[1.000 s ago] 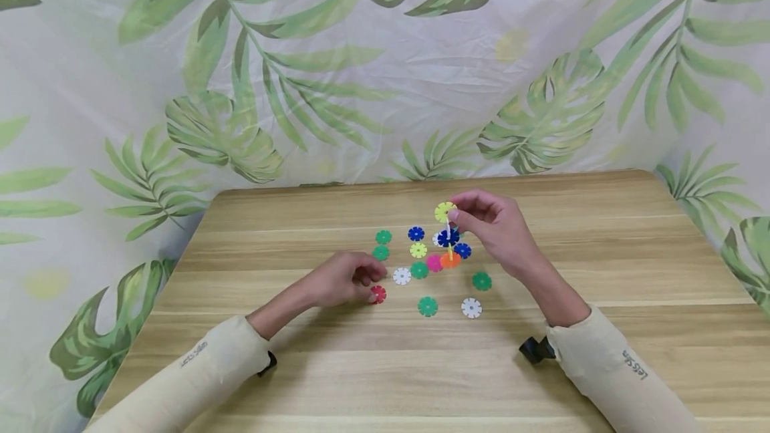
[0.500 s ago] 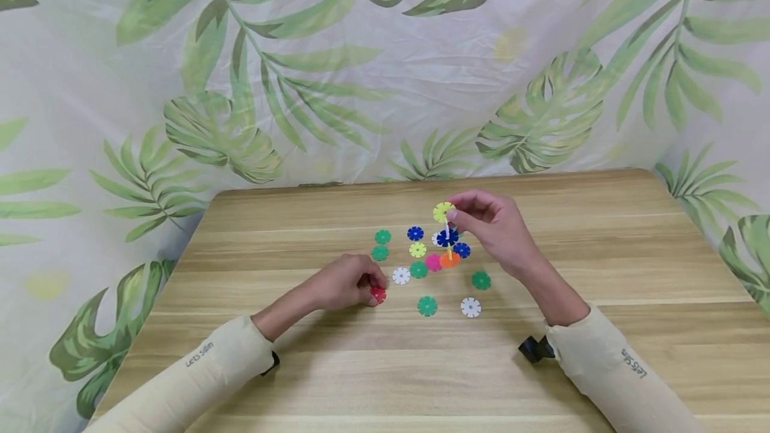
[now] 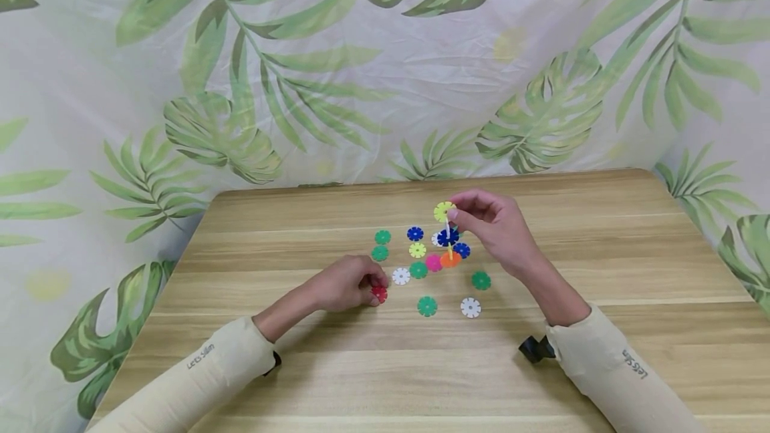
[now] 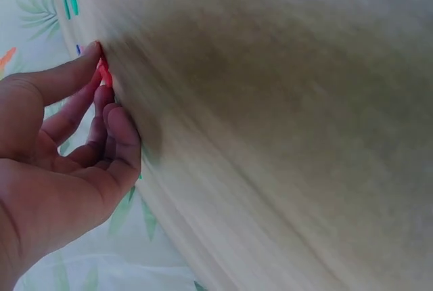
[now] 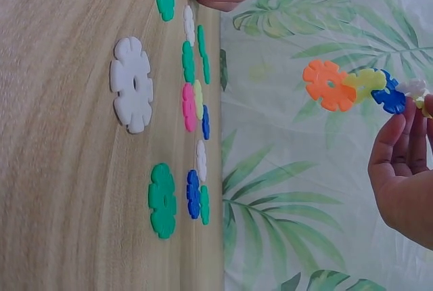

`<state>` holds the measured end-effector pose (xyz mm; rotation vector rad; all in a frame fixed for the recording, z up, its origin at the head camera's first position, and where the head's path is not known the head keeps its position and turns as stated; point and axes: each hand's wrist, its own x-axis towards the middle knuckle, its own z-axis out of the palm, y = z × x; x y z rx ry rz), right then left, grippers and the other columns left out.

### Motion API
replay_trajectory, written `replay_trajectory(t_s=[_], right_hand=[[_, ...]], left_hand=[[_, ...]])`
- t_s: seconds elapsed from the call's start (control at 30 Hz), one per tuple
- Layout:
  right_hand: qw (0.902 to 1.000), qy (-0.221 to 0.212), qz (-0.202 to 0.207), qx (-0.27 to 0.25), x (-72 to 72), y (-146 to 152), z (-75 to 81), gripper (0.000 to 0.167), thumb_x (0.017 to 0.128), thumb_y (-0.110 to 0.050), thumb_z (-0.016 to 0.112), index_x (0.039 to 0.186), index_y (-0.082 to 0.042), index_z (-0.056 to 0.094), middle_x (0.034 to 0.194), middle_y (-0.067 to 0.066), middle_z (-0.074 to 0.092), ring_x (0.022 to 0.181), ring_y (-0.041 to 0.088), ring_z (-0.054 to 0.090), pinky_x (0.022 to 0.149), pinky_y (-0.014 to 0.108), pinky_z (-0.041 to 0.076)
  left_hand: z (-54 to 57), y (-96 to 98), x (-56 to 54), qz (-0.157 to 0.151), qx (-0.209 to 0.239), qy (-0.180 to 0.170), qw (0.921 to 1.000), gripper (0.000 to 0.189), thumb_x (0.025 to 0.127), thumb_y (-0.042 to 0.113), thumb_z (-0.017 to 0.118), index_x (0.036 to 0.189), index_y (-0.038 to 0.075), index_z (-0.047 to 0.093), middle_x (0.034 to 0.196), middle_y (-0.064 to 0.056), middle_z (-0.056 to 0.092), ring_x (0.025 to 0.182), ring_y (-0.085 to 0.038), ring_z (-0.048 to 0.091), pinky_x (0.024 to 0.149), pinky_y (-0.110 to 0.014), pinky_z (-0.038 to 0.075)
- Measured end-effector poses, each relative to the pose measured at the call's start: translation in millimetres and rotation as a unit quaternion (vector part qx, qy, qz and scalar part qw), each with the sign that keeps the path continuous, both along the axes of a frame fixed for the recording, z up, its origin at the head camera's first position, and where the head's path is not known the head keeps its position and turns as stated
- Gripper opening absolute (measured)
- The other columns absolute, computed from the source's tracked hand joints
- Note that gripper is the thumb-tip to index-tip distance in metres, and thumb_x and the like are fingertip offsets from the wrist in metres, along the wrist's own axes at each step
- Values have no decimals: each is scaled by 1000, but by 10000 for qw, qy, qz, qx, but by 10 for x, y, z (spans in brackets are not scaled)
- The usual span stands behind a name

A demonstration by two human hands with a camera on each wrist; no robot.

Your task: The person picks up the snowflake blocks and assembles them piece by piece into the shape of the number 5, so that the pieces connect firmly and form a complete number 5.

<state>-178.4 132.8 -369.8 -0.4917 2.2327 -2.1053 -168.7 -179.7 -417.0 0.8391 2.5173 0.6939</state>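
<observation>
My left hand (image 3: 349, 284) pinches a red notched disc (image 3: 379, 295) by its edge, low over the table. In the left wrist view, thumb and fingertips meet around that red disc (image 4: 105, 74), seen edge-on. Raised above the table, my right hand (image 3: 498, 227) grips a chain of interlocked snowflake discs by its top yellow disc (image 3: 444, 212). Below that come a white disc seen on edge, a blue disc (image 3: 448, 238), another yellow one and an orange disc (image 3: 450, 259). The right wrist view shows the chain's orange end (image 5: 328, 86) and lower yellow disc (image 5: 367, 83) pointing away from the fingers.
Several loose discs lie flat on the wooden table (image 3: 361, 379): a white disc (image 3: 471, 307) and a green disc (image 3: 428, 306) nearest, a pink disc (image 3: 434, 262) and a blue disc (image 3: 416, 234) farther back. A leaf-patterned cloth (image 3: 385, 85) hangs behind the table.
The left hand's fingers have come down and closed on the red disc, which stays in about the same place. My right hand and the chain have hardly moved.
</observation>
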Motion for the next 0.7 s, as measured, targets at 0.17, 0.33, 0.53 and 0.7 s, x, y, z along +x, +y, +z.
replay_trajectory(t_s=[0.17, 0.33, 0.53, 0.7], right_hand=[[10000, -6, -14, 12, 2, 5, 11, 23, 103, -6, 70, 123, 5, 70, 99, -9, 75, 85, 11, 70, 82, 27, 64], [10000, 19, 9, -32, 3, 7, 14, 22, 103, -5, 70, 122, 6, 70, 99, -9, 75, 85, 11, 70, 82, 27, 64], [9999, 103, 94, -56, 7, 2, 13, 21, 103, -4, 70, 122, 7, 70, 99, -8, 76, 85, 12, 70, 82, 29, 65], [9999, 97, 122, -52, 10, -6, 3, 21, 103, -4, 70, 121, 6, 71, 99, -7, 76, 85, 12, 70, 81, 31, 65]], left_hand=[[3, -3, -3, 194, -17, -107, 9998, 31, 86, 15, 92, 114, 11, 79, 104, 3, 71, 91, -15, 59, 79, -25, 52], [-20, 12, 3, 194, -98, 98, 9997, 29, 83, 13, 94, 109, 13, 79, 101, 3, 68, 90, -16, 57, 77, -24, 50], [6, 46, 12, 200, -179, 120, 9996, 25, 83, 9, 93, 100, 14, 76, 93, 2, 65, 86, -16, 55, 73, -24, 47], [33, 70, 16, 286, -99, -194, 9994, 23, 88, 2, 87, 97, 15, 71, 88, 6, 69, 82, -13, 58, 73, -23, 52]])
